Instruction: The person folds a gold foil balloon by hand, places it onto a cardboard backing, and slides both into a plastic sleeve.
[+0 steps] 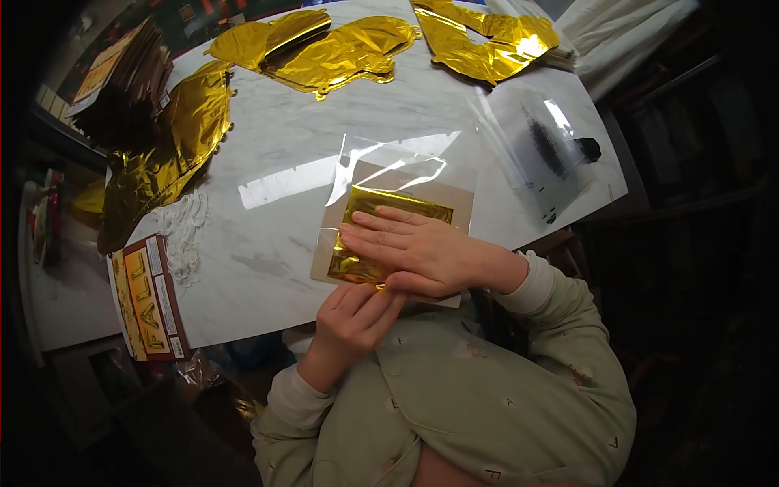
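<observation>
Under my right hand [418,247], a folded gold foil balloon [398,201] lies on a grey-beige card [458,199] with a clear plastic bag [369,154] around them. The right palm is down and its fingers are stretched flat across the foil. My left hand [355,326] is closed at the near edge of this stack, its fingertips pinched at a bit of gold foil just below my right thumb. The bag's far end stands up loosely and reflects the light.
Flat gold foil balloons [349,49] lie along the far side, with another [191,118] at left. A "FALL" header card [148,296], white string [185,227] and a stack of cards [122,85] are also at left. Clear plastic sleeves [540,142] with a black smudge lie at right.
</observation>
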The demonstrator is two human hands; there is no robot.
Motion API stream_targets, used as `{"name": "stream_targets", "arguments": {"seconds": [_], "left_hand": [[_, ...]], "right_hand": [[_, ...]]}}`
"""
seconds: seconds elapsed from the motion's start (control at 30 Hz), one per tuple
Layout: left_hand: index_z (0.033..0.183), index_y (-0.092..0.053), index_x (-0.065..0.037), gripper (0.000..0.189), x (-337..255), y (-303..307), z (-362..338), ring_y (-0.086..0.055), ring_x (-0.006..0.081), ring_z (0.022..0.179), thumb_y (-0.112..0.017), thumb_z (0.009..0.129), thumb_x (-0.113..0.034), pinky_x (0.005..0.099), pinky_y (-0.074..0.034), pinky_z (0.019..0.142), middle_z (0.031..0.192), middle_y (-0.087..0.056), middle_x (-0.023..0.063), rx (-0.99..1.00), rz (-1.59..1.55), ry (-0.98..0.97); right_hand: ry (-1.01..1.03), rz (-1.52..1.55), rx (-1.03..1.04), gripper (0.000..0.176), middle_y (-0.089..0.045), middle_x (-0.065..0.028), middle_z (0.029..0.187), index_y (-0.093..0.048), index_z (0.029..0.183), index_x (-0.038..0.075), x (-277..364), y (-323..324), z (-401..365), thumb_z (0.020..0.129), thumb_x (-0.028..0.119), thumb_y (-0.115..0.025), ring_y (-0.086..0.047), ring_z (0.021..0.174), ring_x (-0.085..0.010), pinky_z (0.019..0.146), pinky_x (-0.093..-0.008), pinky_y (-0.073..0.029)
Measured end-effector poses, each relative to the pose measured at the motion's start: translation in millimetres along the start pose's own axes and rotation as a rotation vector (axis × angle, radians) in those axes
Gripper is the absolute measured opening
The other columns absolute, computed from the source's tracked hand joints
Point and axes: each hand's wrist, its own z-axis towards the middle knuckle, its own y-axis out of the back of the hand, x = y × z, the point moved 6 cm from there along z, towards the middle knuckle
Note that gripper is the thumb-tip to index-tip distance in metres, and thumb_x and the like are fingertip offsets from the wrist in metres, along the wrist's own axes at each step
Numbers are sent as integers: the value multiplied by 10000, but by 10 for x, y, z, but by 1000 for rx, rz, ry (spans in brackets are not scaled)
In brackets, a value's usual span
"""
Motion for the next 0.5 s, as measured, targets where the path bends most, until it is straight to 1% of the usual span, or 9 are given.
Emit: {"name": "stream_targets", "arguments": {"seconds": [0.07,0.1,0.17,0.3,0.33,0.37,0.4,0.43,0.5], "left_hand": [[1092,-791,-72,352,36,-23,53,-668,214,906,-726,748,-113,341,-564,744,1039,-721,30,-2,-6,35],[1079,-789,-73,332,66,-32,79,-672,218,912,-726,756,-112,345,-565,746,1022,-715,32,-4,-11,68],[1066,-787,-75,318,86,-59,136,-677,220,920,-729,755,-109,346,-566,749,1013,-711,32,-9,0,96],[1036,-779,-81,297,101,-10,162,-696,216,930,-745,742,-98,341,-567,756,1022,-716,30,18,9,155],[1036,-779,-81,297,99,9,164,-696,216,930,-745,742,-98,341,-567,756,1022,-716,30,19,9,153],[1016,-781,-78,277,108,34,161,-706,230,880,-765,740,-80,345,-569,735,1011,-728,35,6,-33,168],[996,-782,-75,259,119,53,150,-715,244,829,-785,738,-63,349,-570,715,1001,-740,41,-6,-75,184],[996,-782,-75,259,121,56,130,-715,244,829,-785,738,-63,349,-570,715,1001,-740,41,-4,-75,183],[1006,-792,-88,261,124,49,96,-728,232,820,-791,747,-60,345,-565,701,993,-754,34,-3,-135,171]], "right_hand": [[32,-3,-14,715,-283,-159,1738,-239,1689,47,23,-16,6,1126,472,-355,-205,1629,-334,1325,-497,-146],[33,-3,-13,715,-283,-159,1738,-239,1689,47,30,-19,4,1126,472,-355,-205,1629,-334,1325,-497,-146],[64,170,-49,693,-315,-186,1717,-246,1684,38,67,5,-9,1132,449,-336,-246,1613,-359,1316,-503,-174],[49,294,-71,671,-344,-197,1698,-265,1674,31,39,121,19,1129,405,-375,-295,1590,-378,1307,-509,-209],[-9,208,-136,656,-341,-188,1704,-287,1667,25,8,184,26,1127,380,-394,-304,1586,-379,1299,-509,-229],[-67,123,-200,641,-338,-179,1709,-309,1660,18,-33,238,30,1125,356,-413,-314,1581,-380,1291,-508,-250],[-65,-23,-206,631,-337,-174,1711,-347,1645,23,-102,229,54,1099,310,-485,-301,1590,-365,1298,-492,-240],[-67,-21,-208,631,-337,-174,1711,-347,1645,23,-138,185,61,1099,310,-485,-301,1590,-365,1298,-492,-240],[-80,-193,-133,633,-318,-162,1723,-353,1644,34,-187,85,95,1100,328,-488,-269,1607,-349,1307,-484,-221]]}}
